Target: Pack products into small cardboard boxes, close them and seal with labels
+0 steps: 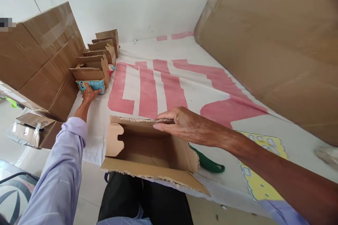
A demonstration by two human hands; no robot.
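Observation:
Far out to the left, my left hand [90,94] has its fingers and thumb on the front of a blue printed packet [96,85]. That packet leans against the nearest of several small cardboard boxes [87,74]. Close to my body, an open cardboard box [144,147] sits at the table edge with its flaps folded out and nothing seen inside. My right hand [175,121] pinches its far flap between thumb and fingers. A green curved object, perhaps a handle [211,161], lies beside the box and is partly hidden by it.
Large taped cartons [50,49] are stacked at the left, and another big carton [274,52] fills the right. A white cloth with red markings [171,88] covers the table. A yellow cartoon-like sheet [264,168] lies under my right arm. An opened small carton [34,126] is at lower left.

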